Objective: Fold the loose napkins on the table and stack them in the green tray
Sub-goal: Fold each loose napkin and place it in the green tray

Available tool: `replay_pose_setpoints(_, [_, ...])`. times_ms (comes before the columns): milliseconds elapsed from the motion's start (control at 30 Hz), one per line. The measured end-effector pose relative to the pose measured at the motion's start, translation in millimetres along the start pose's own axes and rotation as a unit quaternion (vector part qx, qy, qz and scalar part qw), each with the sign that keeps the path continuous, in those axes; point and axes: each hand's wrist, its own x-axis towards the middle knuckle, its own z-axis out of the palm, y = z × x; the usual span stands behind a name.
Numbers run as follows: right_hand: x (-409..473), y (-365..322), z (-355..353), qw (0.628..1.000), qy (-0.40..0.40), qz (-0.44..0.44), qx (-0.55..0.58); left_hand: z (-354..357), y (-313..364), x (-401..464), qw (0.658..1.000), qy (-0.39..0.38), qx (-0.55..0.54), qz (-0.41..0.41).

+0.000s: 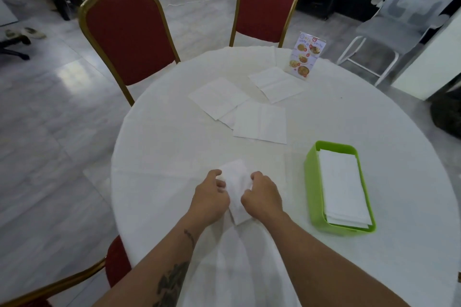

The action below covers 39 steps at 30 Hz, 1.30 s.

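Your left hand (210, 197) and right hand (262, 195) flank a napkin (237, 187) at the table's (162, 144) near edge. Right of them sits the tray (310, 187), folded napkins (341, 182) stacked inside. Farther away lie loose napkins (259, 122), then a menu card (303, 57) far right. Two chairs (127, 37) stand behind.

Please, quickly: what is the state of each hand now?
Left hand: closed, holding the napkin by its left edge.
Right hand: closed, holding the same napkin's right edge.

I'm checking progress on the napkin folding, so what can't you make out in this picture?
- Head view: the count of folded napkins in the green tray; only the top shows.
- The napkin under both hands (left hand, right hand): its folds are covered.
- Menu card: text too small.
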Motion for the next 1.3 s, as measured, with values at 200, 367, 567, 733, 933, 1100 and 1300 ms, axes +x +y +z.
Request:
replay_pose_setpoints(200, [4,-10,0,0.987,0.001,0.092,0.135,-3,-1,-1,1.000,-0.020,0.008,0.009])
replay_pose_setpoints(367, [0,-8,-8,0.975,0.009,0.110,0.195,2,-1,-1,1.000,-0.018,0.015,0.004])
replay_pose_setpoints(567, [-14,-3,-27,0.962,0.045,0.095,0.252,3,4,2,0.999,-0.030,0.012,0.004])
replay_pose_setpoints(733, [-25,16,-75,0.958,0.127,0.020,0.257,18,30,3,0.998,-0.047,-0.003,0.032])
replay_pose_setpoints(933, [-28,73,-145,0.957,0.201,0.064,0.201,59,91,-2,0.990,-0.103,-0.013,0.100])
replay_pose_setpoints(1100, [-25,119,-168,0.952,0.195,0.148,0.184,94,119,-12,0.972,-0.182,0.008,0.145])
replay_pose_setpoints(1300, [-22,140,-170,0.956,0.174,0.160,0.171,116,122,-15,0.959,-0.185,0.064,0.207])
